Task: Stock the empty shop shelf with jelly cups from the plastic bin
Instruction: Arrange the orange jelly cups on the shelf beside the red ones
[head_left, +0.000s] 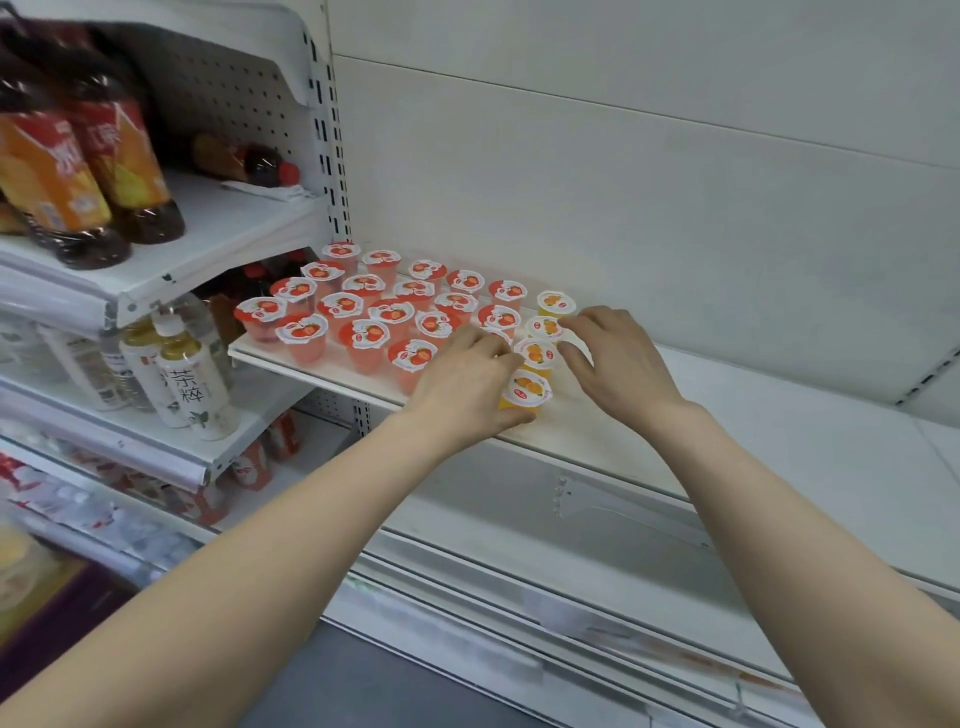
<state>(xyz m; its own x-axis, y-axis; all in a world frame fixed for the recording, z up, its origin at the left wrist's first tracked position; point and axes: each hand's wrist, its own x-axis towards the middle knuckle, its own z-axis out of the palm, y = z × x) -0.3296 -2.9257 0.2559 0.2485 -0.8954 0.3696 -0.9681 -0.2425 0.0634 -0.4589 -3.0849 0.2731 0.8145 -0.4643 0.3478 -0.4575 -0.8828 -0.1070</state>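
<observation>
While the left hand (465, 382) curls round the front orange jelly cup (531, 388), thumb at its base and fingers bent over its far side, the right hand (621, 364) sits just right of it, fingers bent and a little spread, tips against the next orange jelly cups (544, 328) behind; whether they pinch one or only touch, I cannot tell. All these cups stand upright in one line running away from the hands on the shelf (582, 431), the farthest clear of both hands. Left of the left hand the red jelly cups (358, 332) stand in close rows; its knuckles hide, it seems, one or two of them. Well off to the left, tea bottles (192, 379) and dark drink bottles (119, 156) fill neighbouring shelves, partly cut off by the frame
</observation>
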